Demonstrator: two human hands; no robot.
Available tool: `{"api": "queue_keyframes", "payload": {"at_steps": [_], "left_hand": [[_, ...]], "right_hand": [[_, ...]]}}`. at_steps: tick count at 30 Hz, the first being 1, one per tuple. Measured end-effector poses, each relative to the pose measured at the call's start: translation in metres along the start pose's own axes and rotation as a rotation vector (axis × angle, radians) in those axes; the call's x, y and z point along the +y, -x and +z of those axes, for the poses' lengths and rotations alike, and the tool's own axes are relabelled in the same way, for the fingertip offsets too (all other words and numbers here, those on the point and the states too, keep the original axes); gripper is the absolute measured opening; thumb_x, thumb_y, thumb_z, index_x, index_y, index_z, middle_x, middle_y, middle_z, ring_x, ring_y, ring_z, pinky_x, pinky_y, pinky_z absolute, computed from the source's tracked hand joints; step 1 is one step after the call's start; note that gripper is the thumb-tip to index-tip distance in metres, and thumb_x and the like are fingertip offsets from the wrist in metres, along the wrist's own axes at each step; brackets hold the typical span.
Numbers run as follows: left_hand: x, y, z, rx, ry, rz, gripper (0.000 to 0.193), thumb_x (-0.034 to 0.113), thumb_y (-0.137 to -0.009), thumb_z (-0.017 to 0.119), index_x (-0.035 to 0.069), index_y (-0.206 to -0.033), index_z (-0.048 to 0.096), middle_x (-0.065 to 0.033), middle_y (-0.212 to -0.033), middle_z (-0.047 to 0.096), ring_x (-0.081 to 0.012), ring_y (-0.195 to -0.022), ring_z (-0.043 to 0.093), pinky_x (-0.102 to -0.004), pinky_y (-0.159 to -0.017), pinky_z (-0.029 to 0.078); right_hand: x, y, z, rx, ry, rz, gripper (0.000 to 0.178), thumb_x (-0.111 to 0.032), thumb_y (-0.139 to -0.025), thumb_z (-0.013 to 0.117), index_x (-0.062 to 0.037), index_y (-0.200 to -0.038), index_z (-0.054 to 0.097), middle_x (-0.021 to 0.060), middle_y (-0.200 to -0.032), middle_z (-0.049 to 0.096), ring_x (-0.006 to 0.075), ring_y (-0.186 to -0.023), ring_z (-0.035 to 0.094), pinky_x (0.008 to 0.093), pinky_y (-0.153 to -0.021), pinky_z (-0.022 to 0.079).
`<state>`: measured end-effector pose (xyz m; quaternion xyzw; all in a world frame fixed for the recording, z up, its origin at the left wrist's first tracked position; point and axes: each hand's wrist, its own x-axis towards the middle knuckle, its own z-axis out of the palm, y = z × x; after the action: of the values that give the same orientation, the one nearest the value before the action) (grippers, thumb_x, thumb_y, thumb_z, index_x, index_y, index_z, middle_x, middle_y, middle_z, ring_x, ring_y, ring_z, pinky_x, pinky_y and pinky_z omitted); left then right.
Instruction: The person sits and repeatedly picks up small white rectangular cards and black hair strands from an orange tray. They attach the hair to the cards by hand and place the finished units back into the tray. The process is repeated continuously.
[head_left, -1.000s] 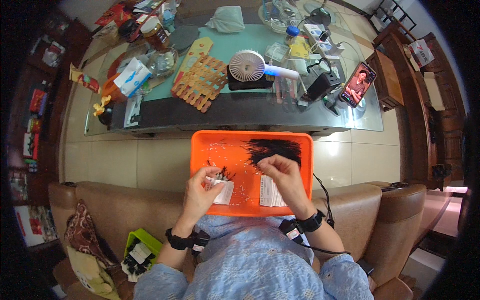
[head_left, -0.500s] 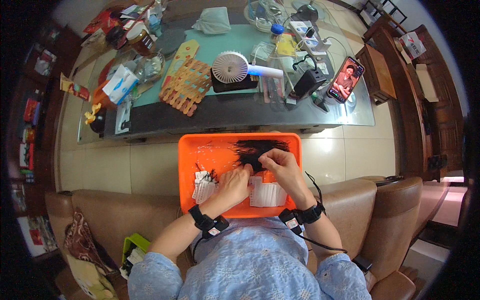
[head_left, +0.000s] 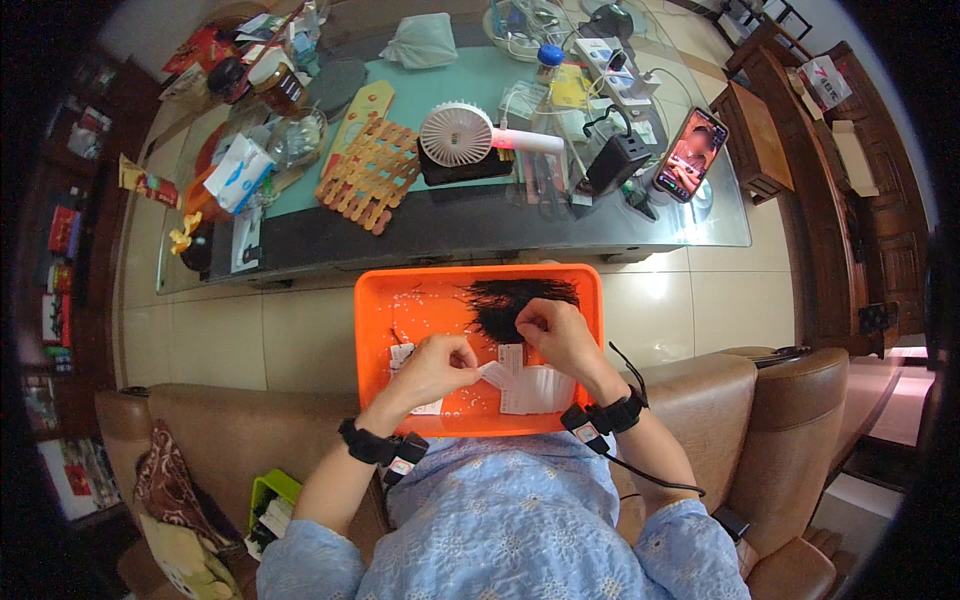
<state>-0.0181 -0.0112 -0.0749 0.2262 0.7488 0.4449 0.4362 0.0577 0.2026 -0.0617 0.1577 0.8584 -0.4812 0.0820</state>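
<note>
Down over one orange tray with two hands, near each other but not touching. Pinching one white tag in the left hand, right at the edge of the right pile. In the right hand, thumb and fingertips drawn together, just by one heap of black cords; impossible to tell whether around a cord. Two tag piles in the tray, counting the left pile, partly hidden. Beyond, on one bench: one fan, one phone.

Orange tray, black strands, white cards
</note>
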Motion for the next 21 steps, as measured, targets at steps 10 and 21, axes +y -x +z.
{"api": "queue_keyframes", "payload": {"at_steps": [10,21], "left_hand": [[0.008,0.032,-0.022,0.207,0.358,0.032,0.009,0.000,-0.085,0.065,-0.003,-0.094,0.065,-0.0029,-0.084,0.066,-0.0081,-0.075,0.062,-0.0226,-0.068,0.051],[0.000,0.033,-0.018,0.290,0.447,0.036,0.011,0.002,-0.088,0.063,-0.004,-0.097,0.065,-0.0048,-0.085,0.068,-0.0076,-0.076,0.063,-0.0216,-0.066,0.051]], "right_hand": [[-0.006,-0.012,0.017,0.083,0.365,-0.481,0.010,-0.002,-0.074,0.063,-0.0037,-0.082,0.069,0.0100,-0.086,0.059,0.0297,-0.091,0.055,0.0386,-0.077,0.049],[-0.002,-0.020,0.017,0.059,0.216,-0.376,0.007,-0.005,-0.073,0.066,-0.0044,-0.079,0.069,0.0115,-0.085,0.061,0.0314,-0.088,0.058,0.0413,-0.078,0.049]]}}
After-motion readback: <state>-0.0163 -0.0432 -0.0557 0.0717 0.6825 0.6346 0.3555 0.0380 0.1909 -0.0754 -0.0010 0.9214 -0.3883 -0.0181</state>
